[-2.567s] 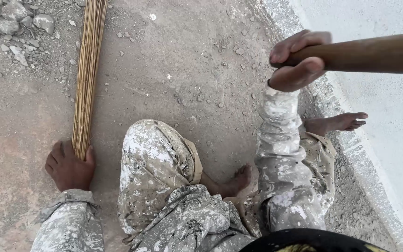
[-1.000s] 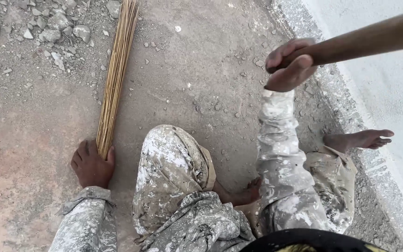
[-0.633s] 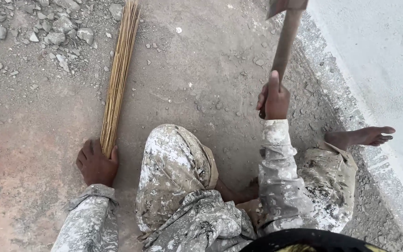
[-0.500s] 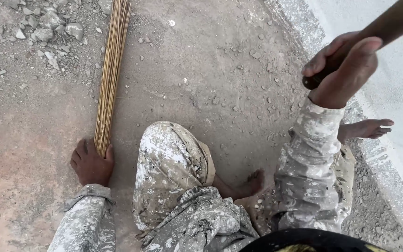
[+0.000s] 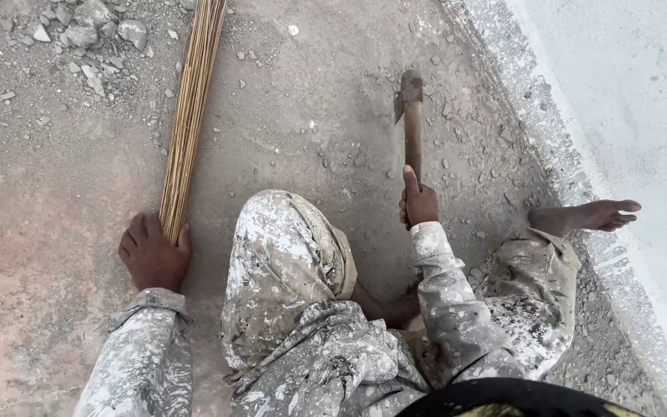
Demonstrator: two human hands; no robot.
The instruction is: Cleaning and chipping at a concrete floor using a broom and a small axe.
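Note:
I sit on rough ground in paint-spattered clothes. My left hand grips the near end of a long bundle of thin tan sticks that lies on the ground and runs away from me to the top edge. My right hand holds the wooden handle of a small hatchet, thumb along the shaft. The hatchet points away from me, its metal head down on or just above the gritty ground in front of my knee.
Loose stones lie at the top left beside the bundle. A pale raised concrete edge runs diagonally along the right. My bare right foot rests against it; my bent left knee is in the middle.
My right hand swung the hatchet from raised high at the right down to the ground ahead of my knee. My left hand stayed on the stick bundle.

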